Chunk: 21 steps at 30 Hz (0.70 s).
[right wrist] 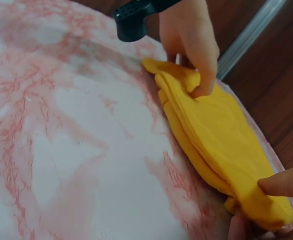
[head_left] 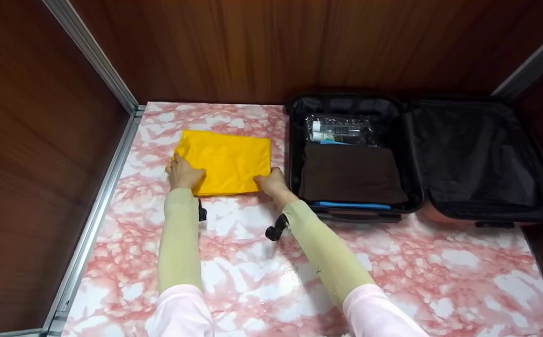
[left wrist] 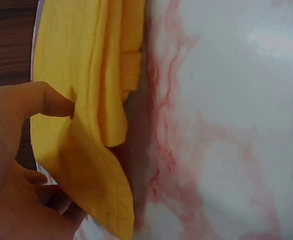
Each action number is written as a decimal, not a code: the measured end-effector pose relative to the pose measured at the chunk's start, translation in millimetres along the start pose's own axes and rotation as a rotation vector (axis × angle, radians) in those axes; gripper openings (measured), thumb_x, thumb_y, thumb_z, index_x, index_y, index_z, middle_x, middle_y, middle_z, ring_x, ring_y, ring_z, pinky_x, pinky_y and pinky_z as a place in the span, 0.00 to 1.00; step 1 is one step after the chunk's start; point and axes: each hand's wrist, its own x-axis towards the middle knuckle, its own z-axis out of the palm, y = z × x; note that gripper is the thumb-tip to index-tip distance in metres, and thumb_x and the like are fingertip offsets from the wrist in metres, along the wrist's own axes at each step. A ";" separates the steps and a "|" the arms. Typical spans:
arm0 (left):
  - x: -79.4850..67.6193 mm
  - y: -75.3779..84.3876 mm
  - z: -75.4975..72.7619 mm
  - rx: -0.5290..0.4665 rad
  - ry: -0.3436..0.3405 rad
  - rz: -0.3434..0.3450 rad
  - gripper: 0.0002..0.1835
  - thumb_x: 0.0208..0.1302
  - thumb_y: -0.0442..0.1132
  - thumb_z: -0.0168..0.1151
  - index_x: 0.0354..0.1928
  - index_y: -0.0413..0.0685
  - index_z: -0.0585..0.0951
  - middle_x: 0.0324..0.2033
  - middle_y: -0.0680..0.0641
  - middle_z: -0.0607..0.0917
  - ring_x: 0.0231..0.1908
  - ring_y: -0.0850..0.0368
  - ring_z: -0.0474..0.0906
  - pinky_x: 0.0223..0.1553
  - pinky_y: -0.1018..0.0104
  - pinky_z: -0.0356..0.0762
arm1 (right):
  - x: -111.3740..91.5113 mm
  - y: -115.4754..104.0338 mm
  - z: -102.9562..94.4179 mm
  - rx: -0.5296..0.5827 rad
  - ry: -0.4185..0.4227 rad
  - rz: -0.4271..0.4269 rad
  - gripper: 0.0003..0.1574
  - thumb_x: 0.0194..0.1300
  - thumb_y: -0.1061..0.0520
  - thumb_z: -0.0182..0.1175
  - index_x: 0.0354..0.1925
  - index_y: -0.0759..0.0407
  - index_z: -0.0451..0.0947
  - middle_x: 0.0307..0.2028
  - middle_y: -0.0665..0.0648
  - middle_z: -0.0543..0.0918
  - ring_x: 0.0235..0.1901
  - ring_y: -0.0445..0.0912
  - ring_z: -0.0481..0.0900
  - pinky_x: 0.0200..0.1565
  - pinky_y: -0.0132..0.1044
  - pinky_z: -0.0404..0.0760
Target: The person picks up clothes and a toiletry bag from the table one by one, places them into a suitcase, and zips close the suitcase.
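A folded yellow garment (head_left: 234, 159) lies on the pink-and-white marbled tabletop, its layers stacked along the near edge. My left hand (head_left: 184, 174) grips its left near corner. In the left wrist view the thumb of the left hand (left wrist: 16, 115) presses on top while the fingers reach beneath a loose, stitched hem flap. At the right near corner my right hand (head_left: 273, 181) pinches the cloth. The right wrist view has the right hand's thumb (right wrist: 276, 184) over the folded layers and fingers below the edge.
To the right stands an open black-lined suitcase (head_left: 414, 154). It contains a folded dark brown garment (head_left: 351, 175) and a clear pouch (head_left: 362, 131) with small bottles, with blue edges showing under the garment. Wood-grain panels (head_left: 299, 51) border the tabletop (head_left: 252, 271) behind and at the sides.
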 end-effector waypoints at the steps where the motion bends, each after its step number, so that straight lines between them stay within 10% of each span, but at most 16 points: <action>1: 0.3 1.4 0.0 0.010 0.003 0.011 0.55 0.65 0.48 0.62 0.78 0.28 0.39 0.74 0.25 0.51 0.71 0.29 0.49 0.70 0.41 0.53 | -0.3 0.1 0.0 -0.002 0.010 -0.007 0.29 0.68 0.57 0.65 0.61 0.70 0.69 0.53 0.62 0.77 0.50 0.51 0.75 0.53 0.38 0.75; 9: -3.5 7.8 5.1 0.065 0.069 -0.030 0.27 0.74 0.51 0.54 0.57 0.31 0.78 0.55 0.31 0.78 0.60 0.33 0.63 0.63 0.40 0.59 | -6.9 -2.9 2.3 0.000 -0.029 -0.017 0.28 0.69 0.56 0.62 0.61 0.67 0.69 0.55 0.62 0.77 0.53 0.52 0.76 0.55 0.39 0.76; 21: -0.7 6.8 12.1 0.035 0.089 -0.010 0.32 0.83 0.54 0.37 0.59 0.30 0.77 0.56 0.30 0.79 0.60 0.31 0.69 0.62 0.40 0.61 | -7.3 -1.8 3.7 0.045 0.003 -0.080 0.24 0.70 0.63 0.56 0.61 0.68 0.63 0.56 0.66 0.75 0.54 0.55 0.75 0.53 0.40 0.75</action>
